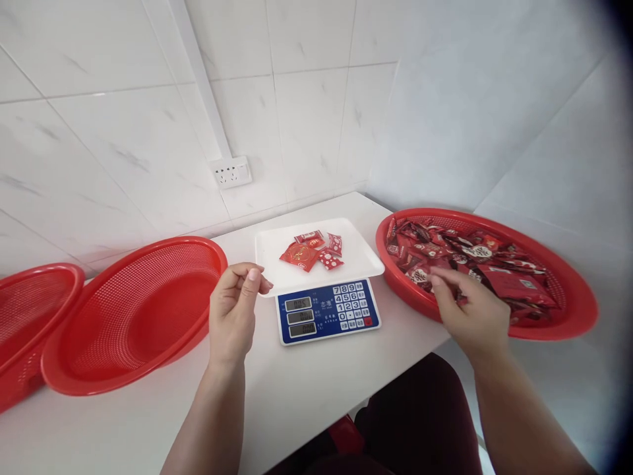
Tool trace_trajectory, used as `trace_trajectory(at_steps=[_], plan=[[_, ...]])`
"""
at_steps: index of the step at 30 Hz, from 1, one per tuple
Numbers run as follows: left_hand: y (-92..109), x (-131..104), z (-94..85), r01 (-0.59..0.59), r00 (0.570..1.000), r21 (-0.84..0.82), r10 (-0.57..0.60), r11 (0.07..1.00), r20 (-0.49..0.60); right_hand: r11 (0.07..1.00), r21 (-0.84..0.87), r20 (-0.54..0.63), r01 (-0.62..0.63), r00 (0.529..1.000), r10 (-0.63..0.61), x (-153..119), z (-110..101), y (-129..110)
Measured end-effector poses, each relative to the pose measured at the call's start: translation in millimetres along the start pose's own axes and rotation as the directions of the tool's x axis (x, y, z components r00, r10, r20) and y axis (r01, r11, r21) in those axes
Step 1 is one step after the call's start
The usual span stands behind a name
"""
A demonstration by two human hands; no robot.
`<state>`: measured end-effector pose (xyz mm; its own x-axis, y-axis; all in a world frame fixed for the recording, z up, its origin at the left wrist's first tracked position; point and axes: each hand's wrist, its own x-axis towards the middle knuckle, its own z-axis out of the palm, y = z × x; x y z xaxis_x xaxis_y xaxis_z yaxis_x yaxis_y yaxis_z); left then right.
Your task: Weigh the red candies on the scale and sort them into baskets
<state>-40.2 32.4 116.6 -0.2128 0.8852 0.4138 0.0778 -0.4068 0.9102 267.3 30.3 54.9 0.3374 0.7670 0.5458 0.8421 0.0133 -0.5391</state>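
Red packets (301, 256) on white scale tray (359, 257), near left hand (233, 310)

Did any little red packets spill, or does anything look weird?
Nothing looks odd to me. A few red packets sit together on the white tray of the scale, and lots more packets lie inside the basket on the right. I see no spill or tear.
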Motion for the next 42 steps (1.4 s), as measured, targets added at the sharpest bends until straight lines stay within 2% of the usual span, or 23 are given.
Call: trace_trajectory(at_steps=[1, 2, 3, 4, 5, 6, 7, 9, 11, 13, 16, 20, 23, 27, 30, 33, 35, 37, 39, 42], plan=[[-2, 0, 2.0, 0.005, 1.0, 0.038, -0.005, 0.999, 0.022, 0.996, 0.075, -0.02, 0.047, 0.999, -0.046, -9, 2, -5], [-5, 0, 4.7, 0.01, 0.999, 0.088, -0.015, 0.996, 0.053, 0.982, 0.161, 0.02, 0.098, 0.995, -0.102, -19, 5, -11], [-8, 0, 8.0, 0.015, 0.995, 0.149, -0.029, 0.989, 0.094, 0.952, 0.262, 0.132, 0.158, 0.971, -0.198, -30, 10, -17], [-13, 1, 12.0, 0.011, 0.989, 0.217, -0.043, 0.976, 0.141, 0.907, 0.371, 0.263, 0.201, 0.914, -0.31, -41, 15, -24], [-18, 2, 16.6, -0.009, 0.98, 0.288, -0.049, 0.958, 0.192, 0.859, 0.466, 0.371, 0.213, 0.834, -0.408, -52, 21, -30], [-23, 5, 21.6, -0.048, 0.969, 0.357, -0.043, 0.933, 0.244, 0.81, 0.548, 0.466, 0.21, 0.727, -0.504, -63, 28, -36], [-29, 8, 26.8, -0.105, 0.954, 0.426, -0.03, 0.898, 0.298, 0.772, 0.605, 0.513, 0.193, 0.647, -0.564, -73, 36, -41], [-41, 17, 37.2, -0.262, 0.906, 0.564, -0.002, 0.783, 0.423, 0.753, 0.651, 0.582, 0.099, 0.571, -0.579, -88, 50, -46], [-52, 29, 46.4, -0.39, 0.848, 0.654, -0.023, 0.648, 0.529, 0.767, 0.64, 0.659, -0.037, 0.541, -0.523, -98, 62, -47], [-61, 42, 53.5, -0.452, 0.81, 0.696, -0.07, 0.558, 0.582, 0.776, 0.608, 0.723, -0.171, 0.522, -0.452, -103, 71, -44], [-72, 58, 60.6, -0.469, 0.799, 0.734, -0.119, 0.492, 0.59, 0.757, 0.589, 0.759, -0.284, 0.518, -0.396, -105, 76, -39], [-77, 63, 64.5, -0.489, 0.805, 0.78, -0.143, 0.39, 0.576, 0.736, 0.598, 0.757, -0.317, 0.524, -0.39, -105, 78, -37], [-69, 60, 60.1, -0.5, 0.813, 0.804, -0.146, 0.321, 0.564, 0.736, 0.599, 0.757, -0.315, 0.523, -0.392, -105, 78, -37], [-43, 61, 35.5, -0.418, 0.883, 0.886, -0.141, 0.203, 0.449, 0.732, 0.6, 0.758, -0.323, 0.521, -0.392, -106, 79, -36], [-18, 67, 3.7, -0.289, 0.948, 0.952, -0.11, 0.097, 0.299, 0.73, 0.602, 0.759, -0.323, 0.516, -0.398, -106, 78, -36], [3, 75, -27.8, -0.168, 0.981, 0.985, -0.089, 0.022, 0.17, 0.729, 0.604, 0.758, -0.323, 0.514, -0.401, -105, 77, -36], [8, 78, -39.3, -0.144, 0.985, 0.989, -0.088, 0.011, 0.145, 0.725, 0.609, 0.755, -0.321, 0.515, -0.406, -105, 78, -36], [6, 80, -37.7, -0.174, 0.978, 0.984, -0.109, 0.048, 0.178, 0.724, 0.61, 0.754, -0.322, 0.515, -0.407, -106, 78, -37], [-4, 80, -21.8, -0.245, 0.953, 0.961, -0.15, 0.13, 0.264, 0.726, 0.605, 0.757, -0.327, 0.518, -0.397, -106, 78, -37], [-29, 82, 21.2, -0.379, 0.877, 0.882, -0.196, 0.28, 0.439, 0.731, 0.593, 0.764, -0.337, 0.521, -0.38, -107, 77, -38]])
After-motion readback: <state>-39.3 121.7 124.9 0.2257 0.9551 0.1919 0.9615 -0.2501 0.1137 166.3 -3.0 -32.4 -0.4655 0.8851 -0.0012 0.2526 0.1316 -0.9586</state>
